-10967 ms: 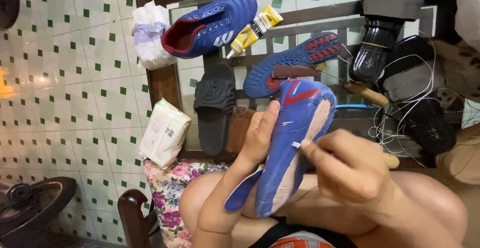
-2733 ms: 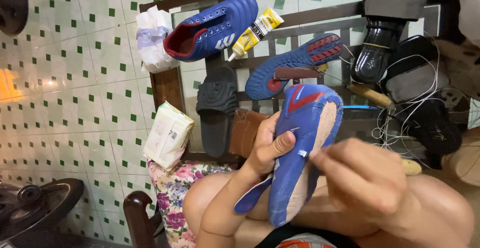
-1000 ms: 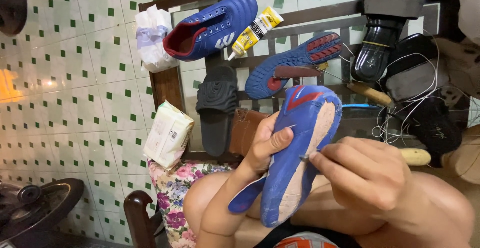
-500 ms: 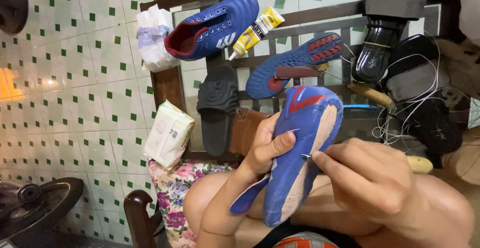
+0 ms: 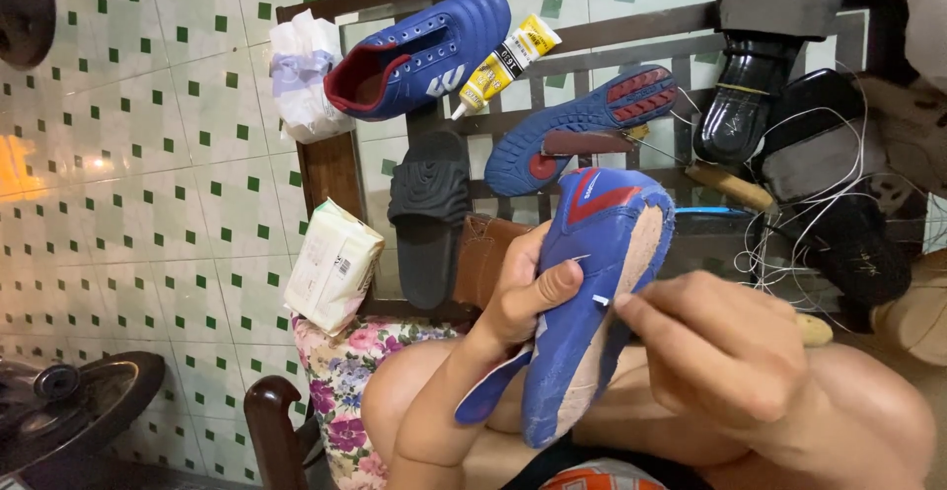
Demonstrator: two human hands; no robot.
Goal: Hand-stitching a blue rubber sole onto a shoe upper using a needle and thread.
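Green-dotted tile floor (image 5: pixel 148 154) behind; left hand (image 5: pixel 518 293) grips the blue shoe (image 5: pixel 592 293), right hand (image 5: pixel 725 352) fingers pinched on a needle (image 5: pixel 600 301).

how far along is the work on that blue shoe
Done: the blue shoe has no sole on, its pale underside bare. In hand: the left hand grips it while the right hand pinches something small at its edge. Left: the detached blue sole and the glue tube lie unused on the bench.
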